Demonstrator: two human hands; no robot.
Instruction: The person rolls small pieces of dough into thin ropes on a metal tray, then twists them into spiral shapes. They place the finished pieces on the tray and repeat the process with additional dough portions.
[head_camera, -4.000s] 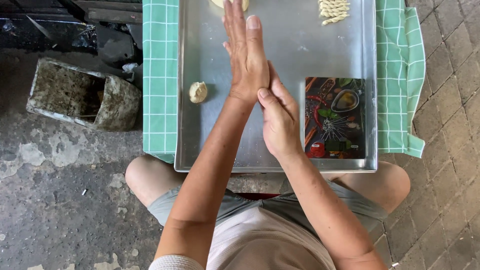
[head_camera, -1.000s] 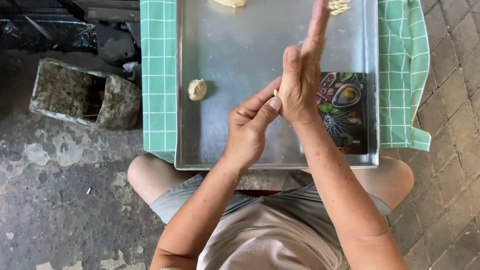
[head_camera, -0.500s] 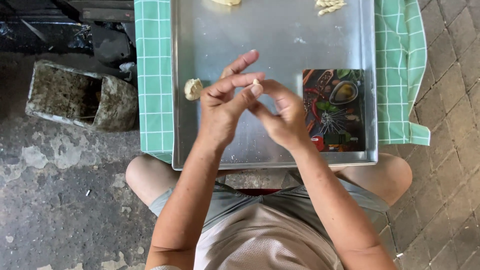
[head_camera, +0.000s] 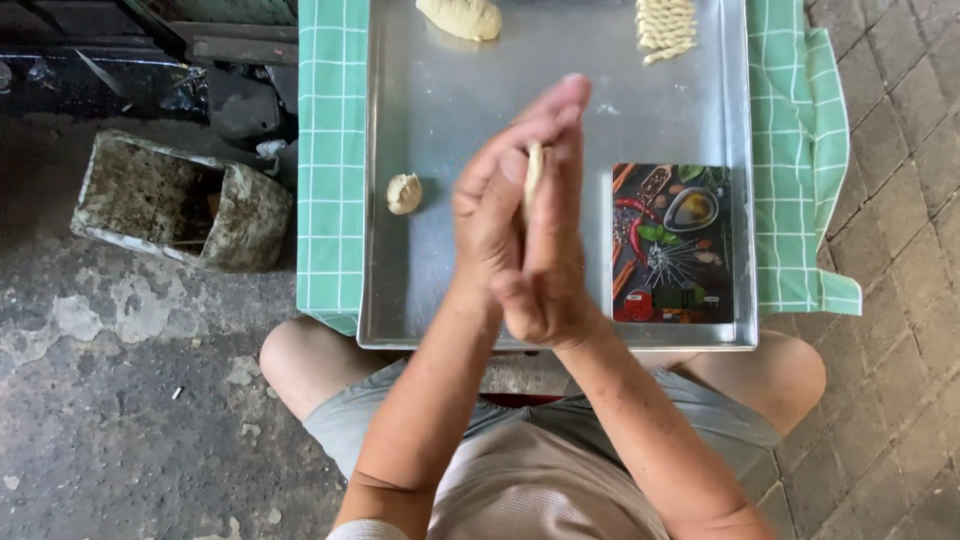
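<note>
Two hands, left (head_camera: 492, 215) and right (head_camera: 553, 235), pressed palm to palm, fingers extended upward, clamping a dough strip (head_camera: 534, 170) above the tray (head_camera: 440, 110).

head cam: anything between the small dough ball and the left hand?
Nothing: in the head view, only bare metal tray lies between the small dough ball and the left hand, which is pressed against the right hand around a dough strip.

head view, looking straight down, close over metal tray (head_camera: 440, 250), knees
</note>
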